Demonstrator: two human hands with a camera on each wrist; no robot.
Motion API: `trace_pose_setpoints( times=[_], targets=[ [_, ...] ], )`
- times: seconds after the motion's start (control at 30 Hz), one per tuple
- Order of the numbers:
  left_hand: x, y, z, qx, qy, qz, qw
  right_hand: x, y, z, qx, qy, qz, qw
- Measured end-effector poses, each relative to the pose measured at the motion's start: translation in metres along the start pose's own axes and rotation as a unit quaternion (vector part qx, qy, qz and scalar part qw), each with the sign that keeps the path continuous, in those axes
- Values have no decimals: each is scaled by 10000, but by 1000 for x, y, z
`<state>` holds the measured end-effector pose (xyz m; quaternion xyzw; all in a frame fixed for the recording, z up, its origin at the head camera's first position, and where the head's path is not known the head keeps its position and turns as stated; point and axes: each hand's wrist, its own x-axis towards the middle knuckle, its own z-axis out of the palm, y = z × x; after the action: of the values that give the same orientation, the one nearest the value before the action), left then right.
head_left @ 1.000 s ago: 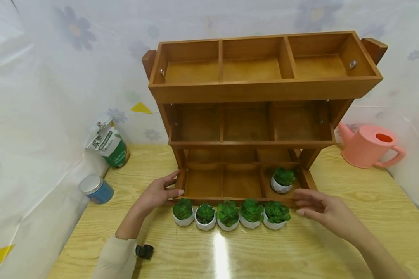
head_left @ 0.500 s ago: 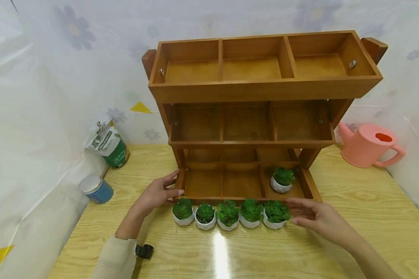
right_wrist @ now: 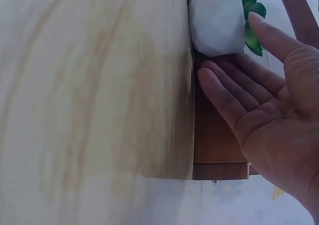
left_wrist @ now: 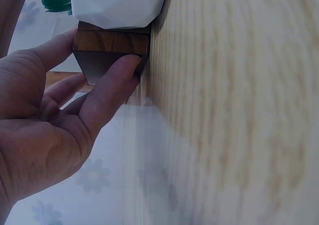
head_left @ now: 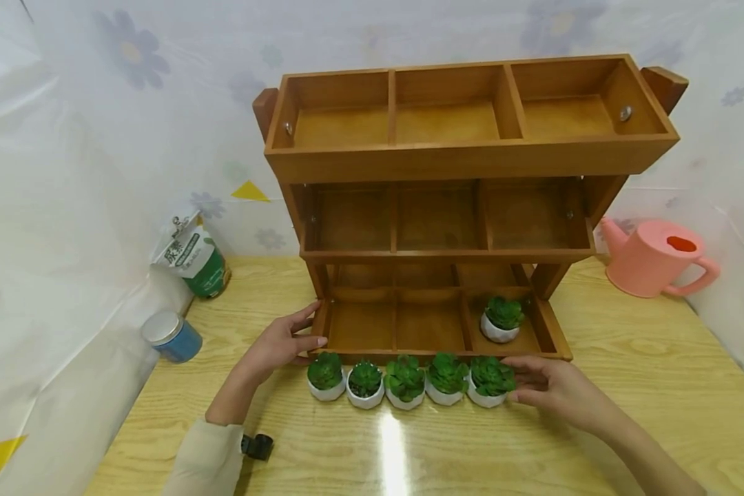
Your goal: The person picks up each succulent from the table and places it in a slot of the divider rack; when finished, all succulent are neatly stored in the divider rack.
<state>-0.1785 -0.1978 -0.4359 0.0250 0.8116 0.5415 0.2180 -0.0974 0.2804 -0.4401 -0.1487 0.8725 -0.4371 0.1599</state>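
Note:
A brown wooden plant shelf (head_left: 471, 160) with three tiers stands against the back wall. My left hand (head_left: 283, 342) holds the left end of its bottom tier, thumb and fingers about the corner (left_wrist: 112, 41) in the left wrist view. One succulent in a white pot (head_left: 501, 322) sits in the bottom right compartment. Several more stand in a row before the shelf. My right hand (head_left: 554, 389) is beside the rightmost potted succulent (head_left: 490, 380). In the right wrist view its fingers are extended close to the white pot (right_wrist: 217, 23); whether they touch it I cannot tell.
A pink watering can (head_left: 654, 258) is at the right, behind my right hand. To the left are a green and white pouch (head_left: 198, 258) with a clip and a blue jar (head_left: 172, 336) with a silver lid. Patterned sheeting covers the walls around the wooden table (head_left: 322, 455).
My right hand has moved left and slightly toward me, from by the bottom right compartment to the rightmost potted succulent in the row. The left hand has stayed on the shelf.

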Motion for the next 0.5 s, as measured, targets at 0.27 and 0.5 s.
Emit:
trace_pose_setpoints(
  times=[0.27, 0.5],
  targets=[
    [1, 0, 0, -34, -16, 21, 10000, 5, 1, 5, -177, -141, -67, 9997],
    [0, -1, 0, -2, -23, 10, 10000, 8, -2, 7, -1026, 49, -393, 9939]
  ],
)
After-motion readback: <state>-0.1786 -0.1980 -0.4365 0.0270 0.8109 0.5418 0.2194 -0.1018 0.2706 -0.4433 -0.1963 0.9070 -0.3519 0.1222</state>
